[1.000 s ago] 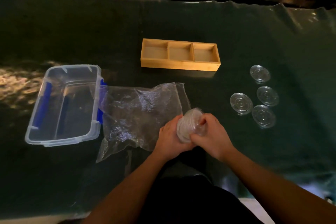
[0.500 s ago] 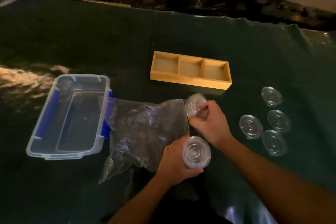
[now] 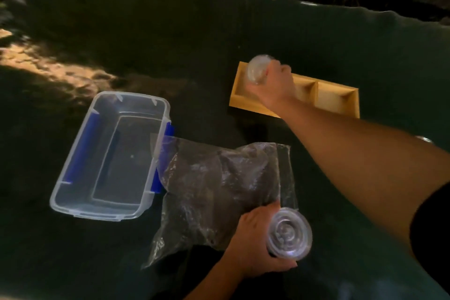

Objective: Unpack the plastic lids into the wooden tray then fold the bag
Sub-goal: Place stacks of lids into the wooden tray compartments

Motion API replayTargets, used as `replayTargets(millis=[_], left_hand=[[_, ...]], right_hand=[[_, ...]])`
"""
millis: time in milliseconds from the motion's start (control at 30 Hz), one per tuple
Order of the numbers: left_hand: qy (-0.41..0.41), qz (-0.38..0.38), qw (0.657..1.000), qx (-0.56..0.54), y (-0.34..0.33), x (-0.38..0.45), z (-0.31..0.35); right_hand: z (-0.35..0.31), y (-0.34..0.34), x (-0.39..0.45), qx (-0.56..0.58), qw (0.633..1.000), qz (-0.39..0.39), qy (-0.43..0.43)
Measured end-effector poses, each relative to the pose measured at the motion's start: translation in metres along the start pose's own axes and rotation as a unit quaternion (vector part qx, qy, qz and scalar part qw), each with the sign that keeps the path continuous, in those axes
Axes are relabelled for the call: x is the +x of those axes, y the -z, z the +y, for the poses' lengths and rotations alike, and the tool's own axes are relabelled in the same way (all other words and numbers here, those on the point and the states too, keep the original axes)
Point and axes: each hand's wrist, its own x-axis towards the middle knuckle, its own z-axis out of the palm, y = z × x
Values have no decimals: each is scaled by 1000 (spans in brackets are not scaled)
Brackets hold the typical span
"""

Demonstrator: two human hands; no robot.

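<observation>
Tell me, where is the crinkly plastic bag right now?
In the head view the plastic bag lies low in the middle, its left edge over the clear container, with the left hand at its near right corner.

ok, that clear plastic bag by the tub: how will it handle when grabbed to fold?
The crumpled clear plastic bag is probably floppy: it lies wrinkled and slumped on the dark cloth. Likely very light, since it looks thin and see-through. Its glossy film may slide when pushed, so pinning one edge should help.
</observation>
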Motion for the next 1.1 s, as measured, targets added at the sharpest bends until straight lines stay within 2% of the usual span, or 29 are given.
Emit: replayTargets(millis=[100,167,300,333,433,467,533,600,733,800,867,1100], left_hand=[[3,-3,1000,2,-2,3,-2],[3,0,1000,2,-6,2,-5],[0,16,1000,-1,-10,-1,-8],[-1,15,1000,-3,-10,0,-7],[-13,11,1000,-4,-7,2,-3],[-18,9,1000,-5,-7,2,-2],[-25,12,1000,-6,-7,1,-1],[-29,21,999,-8,-6,1,0],[-33,37,999,-7,-3,0,9],[-27,46,999,-8,-2,-2,13],[-28,55,998,-12,-2,-5,17],[-29,37,999,-26,3,-2,19]], right_hand=[[8,-23,2,-141,986,-84,-11],[13,-22,5,-171,979,-107,0],[14,0,8,-133,980,-149,-3],[15,5,3,-101,986,-134,0],[23,21,-36,14,998,-23,49],[28,27,-57,45,997,-12,65],[42,38,-107,85,993,-62,60],[61,44,-160,80,989,-117,46],[98,42,-252,-14,991,-123,50],[108,33,-284,-85,983,-158,29],[113,25,-310,-60,981,-184,-25],[107,14,-322,-25,981,-179,-66]])
